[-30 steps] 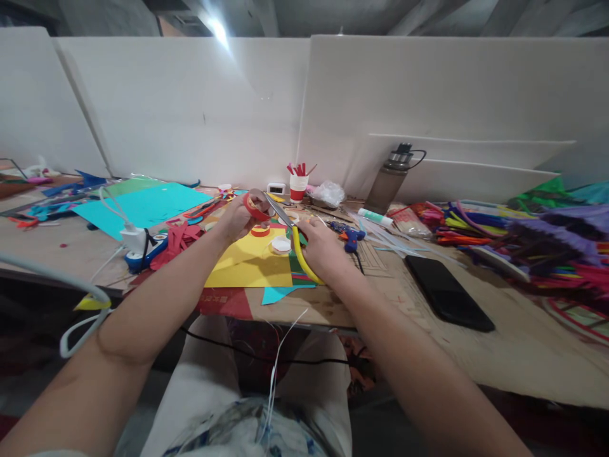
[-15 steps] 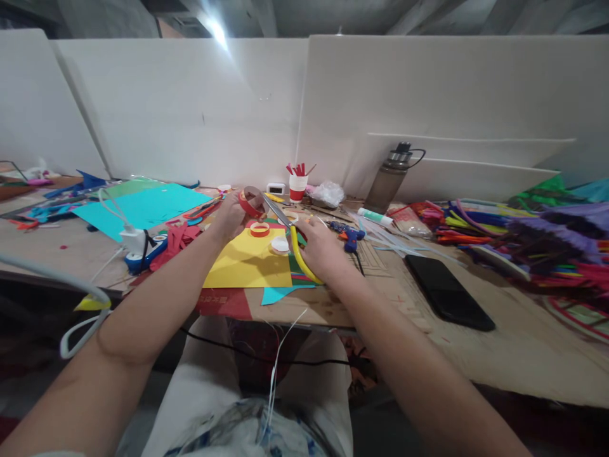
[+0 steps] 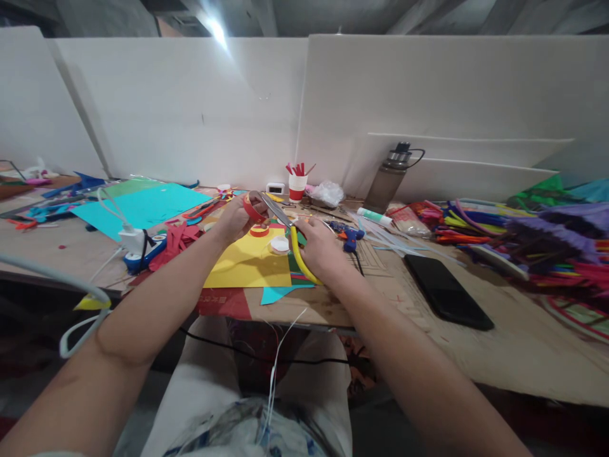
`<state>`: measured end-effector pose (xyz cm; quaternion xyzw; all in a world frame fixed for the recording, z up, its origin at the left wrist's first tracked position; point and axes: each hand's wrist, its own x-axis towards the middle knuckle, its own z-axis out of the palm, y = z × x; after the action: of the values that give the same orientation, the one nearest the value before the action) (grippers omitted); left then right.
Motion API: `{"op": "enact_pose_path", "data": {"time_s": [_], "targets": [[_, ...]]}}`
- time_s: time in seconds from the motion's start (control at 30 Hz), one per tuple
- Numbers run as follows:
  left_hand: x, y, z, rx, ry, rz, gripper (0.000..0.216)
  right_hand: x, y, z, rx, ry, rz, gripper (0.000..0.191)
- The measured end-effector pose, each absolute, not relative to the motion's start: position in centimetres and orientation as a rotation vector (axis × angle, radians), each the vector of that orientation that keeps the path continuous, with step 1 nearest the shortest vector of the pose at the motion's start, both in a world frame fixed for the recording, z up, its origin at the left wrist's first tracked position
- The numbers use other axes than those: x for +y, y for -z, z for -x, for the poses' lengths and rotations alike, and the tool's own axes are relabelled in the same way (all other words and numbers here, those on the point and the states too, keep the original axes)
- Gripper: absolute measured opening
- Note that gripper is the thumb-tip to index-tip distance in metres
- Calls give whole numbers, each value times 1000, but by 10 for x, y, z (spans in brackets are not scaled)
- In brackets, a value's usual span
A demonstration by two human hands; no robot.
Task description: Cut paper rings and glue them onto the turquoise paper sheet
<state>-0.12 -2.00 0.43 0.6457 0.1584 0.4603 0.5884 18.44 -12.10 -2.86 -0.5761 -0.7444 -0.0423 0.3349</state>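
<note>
Left hand (image 3: 236, 219) gripping red ring (image 3: 250, 207), now lowered back onto scissors (image 3: 285, 228); right hand (image 3: 320, 249) clenching the handles, blades meeting ring — cut is starting.

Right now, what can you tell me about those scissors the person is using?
The scissors have thick yellow handle loops that look like plastic and long grey metal blades. The right hand grips the handles above the yellow paper sheet. The blades slant up and to the left, their tips reaching the red paper ring that the left hand holds up. The tool is lifted off the table, touching only the hand and, it seems, the ring. How wide the blades stand apart is too small to tell.
</note>
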Motion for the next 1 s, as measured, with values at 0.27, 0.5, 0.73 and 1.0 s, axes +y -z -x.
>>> {"op": "enact_pose_path", "data": {"time_s": [0.27, 0.5, 0.73, 1.0], "targets": [[-18, -4, 5, 404, -1025, -1517, 28, -120, 29, -185, -1966, 170, 1495, 36], [-14, -6, 8, 423, -1196, -1532, 24, -117, 32, -185, -1960, 170, 1466, 36], [-16, -5, 5, 407, -1274, -1508, 19, -125, 25, -183, -1955, 117, 1492, 33], [-16, 0, 2, 416, -1069, -1491, 19, -123, 26, -183, -1963, 171, 1528, 35]]}}
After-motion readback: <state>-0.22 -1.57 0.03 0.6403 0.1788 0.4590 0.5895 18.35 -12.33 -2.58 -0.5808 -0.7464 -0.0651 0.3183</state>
